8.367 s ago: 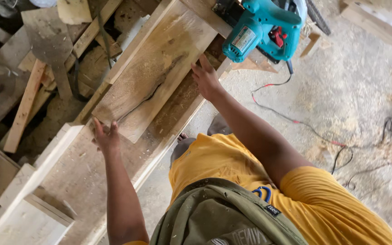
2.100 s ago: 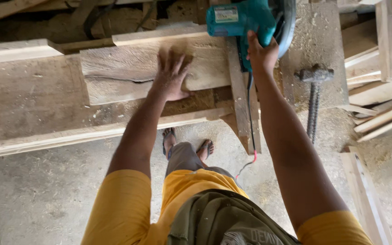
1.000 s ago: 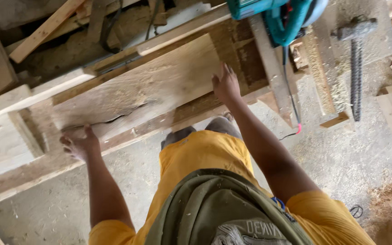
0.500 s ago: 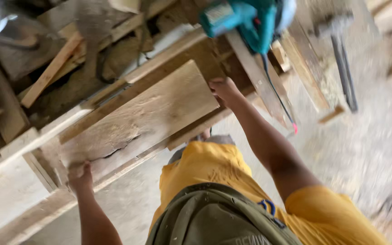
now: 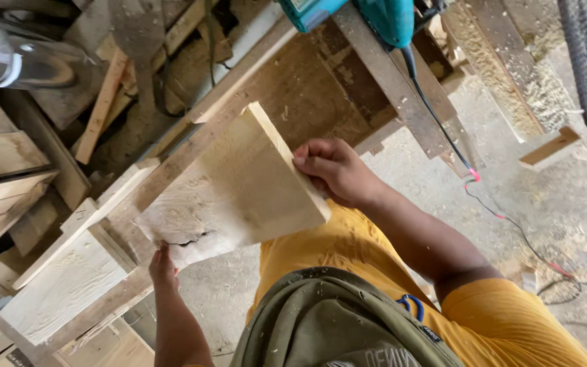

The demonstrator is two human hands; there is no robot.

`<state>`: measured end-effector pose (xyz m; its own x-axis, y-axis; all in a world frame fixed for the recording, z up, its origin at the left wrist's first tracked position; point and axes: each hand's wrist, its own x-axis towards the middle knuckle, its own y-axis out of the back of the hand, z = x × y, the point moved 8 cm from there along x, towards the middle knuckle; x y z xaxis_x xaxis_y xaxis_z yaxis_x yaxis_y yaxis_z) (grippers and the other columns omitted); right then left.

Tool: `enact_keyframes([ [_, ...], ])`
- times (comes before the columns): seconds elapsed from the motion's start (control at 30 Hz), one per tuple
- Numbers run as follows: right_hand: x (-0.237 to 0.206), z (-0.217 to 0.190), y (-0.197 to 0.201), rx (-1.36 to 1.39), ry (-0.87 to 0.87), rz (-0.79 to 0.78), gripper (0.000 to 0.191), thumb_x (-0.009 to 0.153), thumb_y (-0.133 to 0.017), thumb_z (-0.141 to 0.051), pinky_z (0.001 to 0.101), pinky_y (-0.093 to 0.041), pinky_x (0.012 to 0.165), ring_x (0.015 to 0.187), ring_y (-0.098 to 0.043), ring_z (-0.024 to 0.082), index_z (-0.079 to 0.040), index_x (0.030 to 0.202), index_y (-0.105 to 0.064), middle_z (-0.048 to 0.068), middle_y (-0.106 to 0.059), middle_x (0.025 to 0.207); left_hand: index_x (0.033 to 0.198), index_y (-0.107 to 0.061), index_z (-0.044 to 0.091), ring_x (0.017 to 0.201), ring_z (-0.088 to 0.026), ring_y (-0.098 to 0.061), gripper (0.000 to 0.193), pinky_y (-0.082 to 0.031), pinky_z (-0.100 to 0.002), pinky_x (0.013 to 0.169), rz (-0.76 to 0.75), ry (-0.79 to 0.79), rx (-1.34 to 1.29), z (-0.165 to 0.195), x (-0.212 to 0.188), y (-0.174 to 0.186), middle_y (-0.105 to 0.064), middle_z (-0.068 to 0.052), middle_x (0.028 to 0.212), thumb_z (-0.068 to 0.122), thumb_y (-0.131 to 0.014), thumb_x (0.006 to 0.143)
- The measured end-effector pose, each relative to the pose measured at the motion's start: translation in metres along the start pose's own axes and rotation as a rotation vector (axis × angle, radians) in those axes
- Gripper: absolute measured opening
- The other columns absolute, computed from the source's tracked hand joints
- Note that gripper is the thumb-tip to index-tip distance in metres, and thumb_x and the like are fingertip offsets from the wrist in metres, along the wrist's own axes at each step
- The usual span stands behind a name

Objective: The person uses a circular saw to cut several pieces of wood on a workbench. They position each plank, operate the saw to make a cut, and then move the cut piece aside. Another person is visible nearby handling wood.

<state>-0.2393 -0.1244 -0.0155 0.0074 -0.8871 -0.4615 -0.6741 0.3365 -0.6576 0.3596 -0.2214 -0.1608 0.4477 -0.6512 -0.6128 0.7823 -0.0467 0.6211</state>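
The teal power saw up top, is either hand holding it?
No. Both hands grip the wooden board; the saw sits untouched.

Teal power saw [image 5: 368, 13] on bench; cable [image 5: 443, 136]; sawdust floor [image 5: 565, 204].

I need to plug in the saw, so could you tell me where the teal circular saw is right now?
In the head view the teal circular saw sits at the top edge, right of centre, on the dark bench rail above the right hand, its cord trailing to the floor.
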Motion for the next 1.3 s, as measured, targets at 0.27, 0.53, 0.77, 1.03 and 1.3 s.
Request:
enact_keyframes([
  [0.27, -0.009, 0.007, -0.019, -0.082, 0.049, -0.02, 0.016, 0.101, -0.066, -0.015, 0.0236, -0.038, 0.052, 0.058, -0.05, 0.006, 0.0, 0.101, -0.07, 0.0, -0.06, 0.072, 0.132, -0.066, 0.014, 0.109, -0.019, -0.063, 0.065, -0.049, -0.041, 0.086, -0.032, 0.048, -0.089, 0.014, -0.017, -0.001, -0.069, -0.002, 0.124, 0.061, -0.072, 0.087],
  [0.53, 0.015, 0.007, 0.049, -0.182, 0.125, 0.355, 0.021, 0.103, -0.063, -0.028, 0.0249, -0.049, 0.068, 0.078, -0.059, 0.009, -0.008, 0.107, -0.07, -0.002, -0.067, 0.091, 0.13, -0.078, 0.008, 0.1, -0.038, -0.071, 0.063, -0.053, -0.05, 0.089, -0.024, -0.243, 0.222, 0.036, 0.023, 0.005, -0.077, -0.02, 0.111, 0.059, -0.071, 0.095],
  [0.77, 0.011, 0.024, 0.02, -0.436, 0.184, 0.458, 0.04, 0.112, -0.053, -0.034, 0.0298, -0.056, 0.09, 0.111, -0.068, 0.013, -0.012, 0.144, -0.06, 0.001, -0.07, 0.124, 0.118, -0.065, 0.006, 0.109, -0.034, -0.058, 0.056, -0.05, -0.049, 0.096, 0.358, -0.43, 0.159, 0.013, 0.016, 0.049, -0.061, -0.017, 0.115, 0.052, -0.078, 0.089],
  [1.03, 0.029, 0.094, -0.035, -0.456, 0.291, 0.486, 0.033, 0.11, -0.053, -0.025, 0.0323, -0.054, 0.082, 0.101, -0.065, 0.016, -0.007, 0.136, -0.063, 0.005, -0.068, 0.114, 0.115, -0.069, 0.01, 0.11, -0.031, -0.057, 0.055, -0.053, -0.055, 0.094, 0.55, -0.493, 0.002, -0.01, 0.042, 0.174, -0.055, -0.015, 0.117, 0.045, -0.088, 0.077],
  [1.3, 0.174, 0.283, -0.176, -0.774, 0.15, 0.407, 0.023, 0.104, -0.06, -0.02, 0.0318, -0.048, 0.067, 0.081, -0.058, 0.016, -0.007, 0.12, -0.071, 0.005, -0.065, 0.096, 0.157, -0.029, 0.007, 0.147, -0.045, -0.028, 0.088, -0.038, -0.063, 0.114, 0.747, -0.347, -0.033, -0.06, 0.127, 0.286, -0.023, -0.025, 0.164, 0.041, -0.078, 0.094],
])
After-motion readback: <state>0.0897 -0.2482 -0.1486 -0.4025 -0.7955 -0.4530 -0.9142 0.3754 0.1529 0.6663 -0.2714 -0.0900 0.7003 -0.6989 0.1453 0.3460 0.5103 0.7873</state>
